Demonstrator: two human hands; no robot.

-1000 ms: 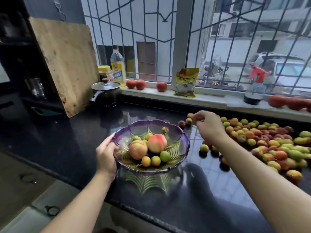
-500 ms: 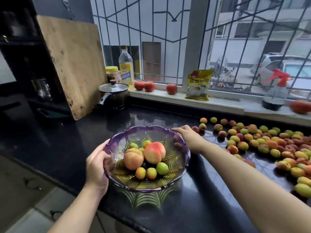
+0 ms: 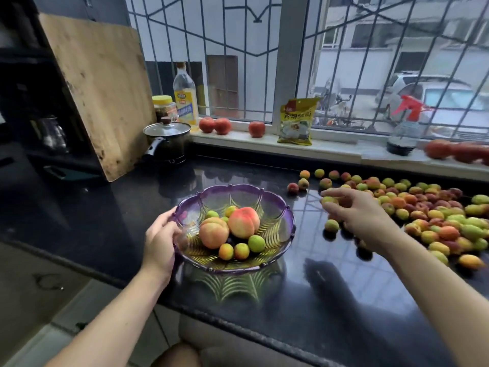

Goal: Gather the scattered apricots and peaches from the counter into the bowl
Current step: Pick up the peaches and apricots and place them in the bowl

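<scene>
Between right hand (image 3: pixel 356 213) fingers (image 3: pixel 334 192): apricot (image 3: pixel 329 199)

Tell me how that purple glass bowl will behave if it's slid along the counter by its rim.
The bowl looks like rigid glass, so probably heavy and chip-prone. The glossy black counter should let it slide easily. Its wide, shallow shape makes tipping unlikely, though the fruit inside may roll; the left hand gripping the rim helps.
</scene>
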